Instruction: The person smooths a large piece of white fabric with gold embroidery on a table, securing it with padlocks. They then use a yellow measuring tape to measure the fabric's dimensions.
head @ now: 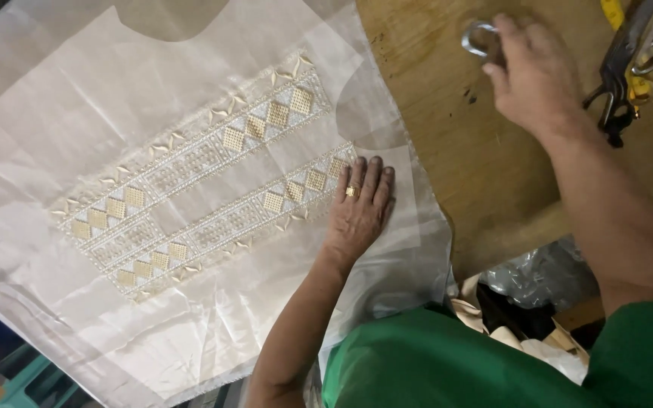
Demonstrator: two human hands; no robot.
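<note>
The left hand [358, 208] lies flat, palm down, on a cream sheer fabric [77, 128] spread over the wooden worktop [447, 151]. Its fingers [363, 175] are straight and close together, pointing away from the person, holding nothing, only pressing the cloth; a gold ring [352, 191] sits on one of them. The fingertips rest at the near end of a gold embroidered panel [205, 181], two bands of diamond and lattice stitching that run slantwise across the fabric. The left forearm rises bare from the lower edge of the view, bent at the elbow beside a green shirt [447, 363].

The right hand [534, 72] reaches out over the bare worktop, well apart from the fabric, its back turned to the camera. Its fingers curl around a metal loop [478, 39], seemingly the handle of a tool; most of that object is hidden under the hand and blurred, so what it is cannot be told for sure. The right forearm runs down to the green sleeve at the lower right corner.

Just beyond the right hand, at the upper right edge, dark-handled tools [621, 68] with yellow parts lie cut off by the frame. Below the worktop's near edge, crumpled clear plastic [538, 276] and scraps of cloth show dimly. The fabric's far left side runs out of view.
</note>
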